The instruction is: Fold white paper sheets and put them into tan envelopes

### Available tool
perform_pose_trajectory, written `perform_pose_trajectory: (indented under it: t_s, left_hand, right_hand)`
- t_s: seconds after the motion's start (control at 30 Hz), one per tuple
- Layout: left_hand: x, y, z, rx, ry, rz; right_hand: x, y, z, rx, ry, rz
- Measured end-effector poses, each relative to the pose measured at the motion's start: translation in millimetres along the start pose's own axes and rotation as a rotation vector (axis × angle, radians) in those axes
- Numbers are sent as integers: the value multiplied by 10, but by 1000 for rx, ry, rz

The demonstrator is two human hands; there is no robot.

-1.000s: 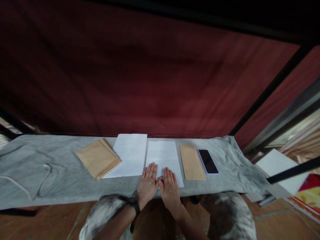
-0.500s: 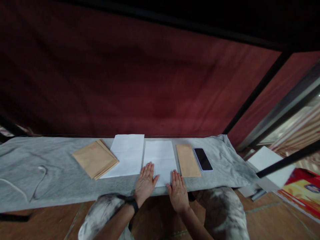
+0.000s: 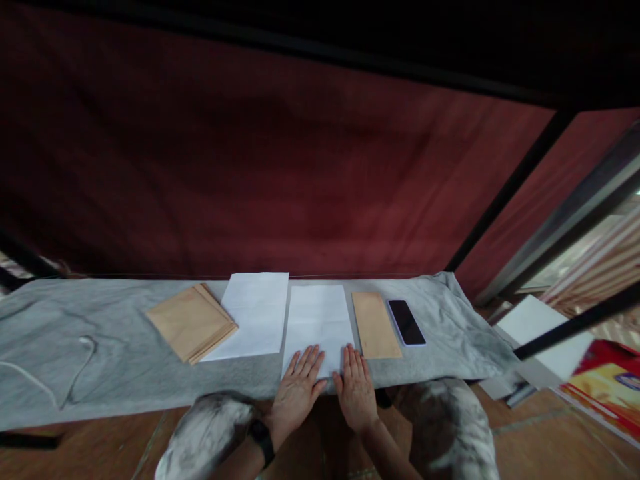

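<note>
Head view: the white rectangular paper sheet (image 3: 320, 319) lay flat at 6 o'clock, near edge close to the person, prob. for easy reach w/ both hands. Left hand (image 3: 295, 393) was palm-down at its 7 o'clock, fingers straight & a bit spread; right hand (image 3: 356, 393) ditto at its 5 o'clock, fingers nearly together. Neither gripped anything; fingers just rested on the sheet, prob. to keep it flat & square. Just beside it at 9 o'clock: second white paper rectangle (image 3: 256, 312), its 8 o'clock corner under a fanned stack of tan paper envelopes (image 3: 187, 320), which might've weighted it. At 3 o'clock: single flat tan paper envelope (image 3: 376, 327), apparently kept handy, then a black-screened, pale-edged phone (image 3: 407, 323), maybe parked clear of the papers. Soft grey cloth (image 3: 457, 333) lay under it all.
</note>
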State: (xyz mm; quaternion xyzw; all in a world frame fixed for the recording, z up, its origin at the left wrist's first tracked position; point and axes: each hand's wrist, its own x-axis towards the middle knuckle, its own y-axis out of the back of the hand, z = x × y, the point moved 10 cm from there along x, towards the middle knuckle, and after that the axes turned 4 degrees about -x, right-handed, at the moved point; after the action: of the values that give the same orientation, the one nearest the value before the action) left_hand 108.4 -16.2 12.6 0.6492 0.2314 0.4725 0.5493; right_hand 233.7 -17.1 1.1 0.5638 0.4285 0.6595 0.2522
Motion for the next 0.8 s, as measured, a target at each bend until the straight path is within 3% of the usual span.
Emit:
perform_pose_trajectory:
  t_s: [0.17, 0.37, 0.67, 0.8]
  left_hand:
    - [-19, -5, -35, 26, 32, -5]
    - [-11, -25, -32, 36, 48, -10]
    - [-75, -54, -181, -11, 203, 42]
    - [131, -153, -308, -47, 236, 15]
  right_hand:
    - [43, 34, -58, 69, -52, -7]
    - [185, 40, -404, 172, 18, -37]
    - [44, 2, -85, 84, -50, 4]
    - [301, -81, -138, 138, -70, -23]
